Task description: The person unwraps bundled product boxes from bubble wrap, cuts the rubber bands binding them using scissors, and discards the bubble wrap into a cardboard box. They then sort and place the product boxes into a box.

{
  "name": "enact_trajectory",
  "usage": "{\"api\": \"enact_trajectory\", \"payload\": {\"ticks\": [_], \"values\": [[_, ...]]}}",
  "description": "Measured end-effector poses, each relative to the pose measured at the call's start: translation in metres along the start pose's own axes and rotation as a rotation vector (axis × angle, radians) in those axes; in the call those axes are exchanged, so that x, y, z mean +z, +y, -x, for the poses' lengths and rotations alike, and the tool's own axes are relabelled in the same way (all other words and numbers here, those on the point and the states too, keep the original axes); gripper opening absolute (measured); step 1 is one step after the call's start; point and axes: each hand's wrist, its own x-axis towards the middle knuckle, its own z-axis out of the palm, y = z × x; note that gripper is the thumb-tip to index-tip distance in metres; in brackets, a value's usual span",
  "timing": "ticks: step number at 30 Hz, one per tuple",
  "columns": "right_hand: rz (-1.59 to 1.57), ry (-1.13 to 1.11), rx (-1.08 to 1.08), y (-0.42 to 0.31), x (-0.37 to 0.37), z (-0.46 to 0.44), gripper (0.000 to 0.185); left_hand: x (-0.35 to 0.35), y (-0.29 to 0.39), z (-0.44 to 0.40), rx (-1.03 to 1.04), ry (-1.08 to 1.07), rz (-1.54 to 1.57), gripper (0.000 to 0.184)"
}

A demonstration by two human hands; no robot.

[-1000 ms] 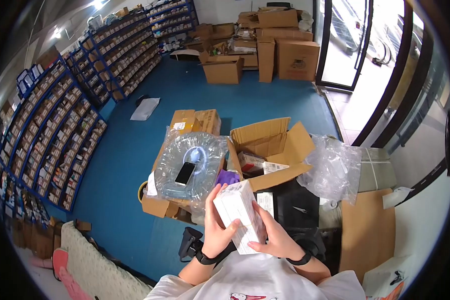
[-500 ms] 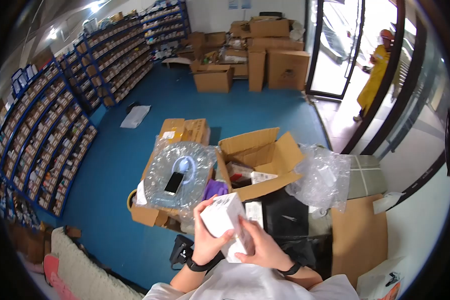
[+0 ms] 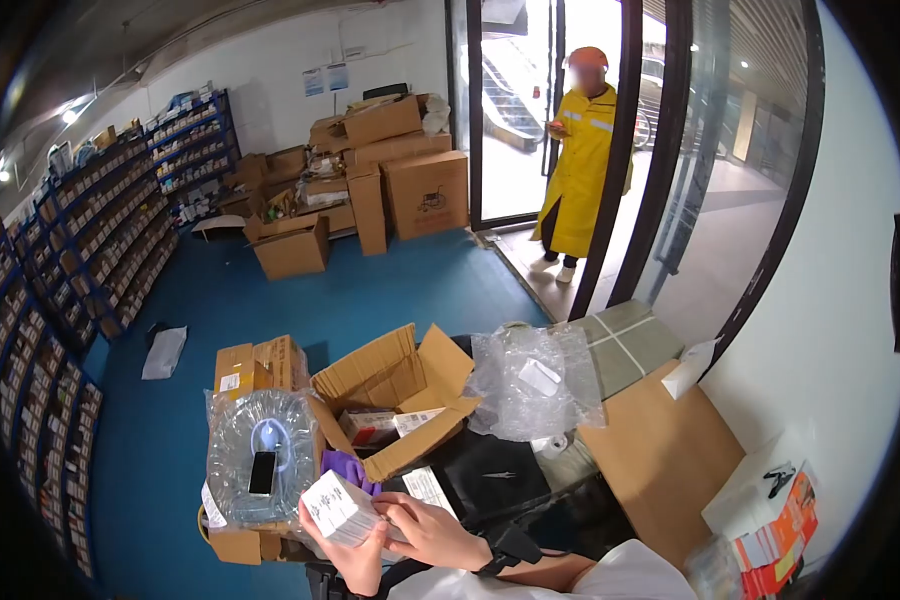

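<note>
My left hand (image 3: 355, 562) is wrapped round the left side of a white box (image 3: 338, 508) with small dark print on its end. On the box's right side, my right hand (image 3: 432, 532) grips it with bent fingers. Just beyond the box lies something purple (image 3: 350, 468), beside an open cardboard box (image 3: 375, 375) that holds smaller red-and-white and white boxes. A black phone (image 3: 262, 473) rests on a clear inflated plastic ring (image 3: 232, 440) to the left. Another white box (image 3: 430, 490) lies on the black surface behind my right hand.
A person in a yellow raincoat and orange helmet (image 3: 582, 170) stands in the doorway. Blue shelving (image 3: 120, 220) lines the left. Cartons (image 3: 425, 195) are piled at the back. Bubble wrap (image 3: 535, 385) and a cardboard sheet (image 3: 660, 460) lie at the right.
The view has swung right and up, bringing the person in yellow fully into sight. Both hands still hold the white box, now tilted with its printed end showing and lower in view.
</note>
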Motion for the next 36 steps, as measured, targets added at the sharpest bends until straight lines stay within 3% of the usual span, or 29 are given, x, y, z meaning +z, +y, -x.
{"api": "enact_trajectory", "payload": {"ticks": [5,11,12,15,18,21,23,26,28,30,32,34,35,36], "values": [[0.022,0.086,-0.062,0.012,0.010,0.000,0.031,-0.003,-0.013,-0.004,0.236,0.101,-0.154,0.110],[0.269,0.195,-0.083,0.011,0.015,-0.005,0.021,0.001,-0.010,0.001,0.273,0.197,-0.327,0.111],[0.267,0.106,-0.020,0.011,0.010,-0.007,0.021,0.002,-0.009,0.002,0.304,0.188,-0.340,0.112],[0.206,0.201,-0.028,0.017,0.011,-0.014,0.021,0.000,-0.005,0.000,0.249,0.159,-0.331,0.114],[0.104,0.124,0.072,0.007,0.005,-0.018,0.015,-0.004,-0.001,-0.002,0.247,0.090,-0.366,0.109],[-0.225,0.081,0.165,0.011,0.002,-0.017,0.009,-0.014,0.004,-0.006,0.169,-0.060,-0.345,0.106],[-0.466,0.027,0.266,0.001,-0.007,-0.024,0.006,-0.016,0.011,-0.011,0.069,-0.146,-0.174,0.100],[-0.853,-0.095,0.402,0.010,-0.001,-0.014,0.018,-0.025,0.014,-0.017,-0.064,-0.260,0.000,0.096],[-0.935,-0.139,0.420,0.013,0.000,-0.012,0.019,-0.028,0.016,-0.021,-0.151,-0.324,0.083,0.095],[-1.232,-0.127,0.652,0.008,-0.003,-0.012,0.018,-0.030,0.023,-0.025,-0.247,-0.398,0.119,0.095],[-1.218,-0.116,0.628,0.013,-0.001,-0.009,0.016,-0.030,0.015,-0.021,-0.261,-0.375,0.169,0.095],[-0.529,-0.087,0.306,0.012,-0.004,-0.010,0.011,-0.029,0.014,-0.020,-0.117,-0.364,-0.066,0.093],[-0.323,-0.042,0.176,0.006,-0.009,-0.013,0.003,-0.028,0.012,-0.020,-0.118,-0.344,-0.056,0.092],[-0.323,-0.046,0.178,0.000,-0.011,-0.016,0.003,-0.028,0.011,-0.020,-0.121,-0.340,-0.055,0.092]]}}
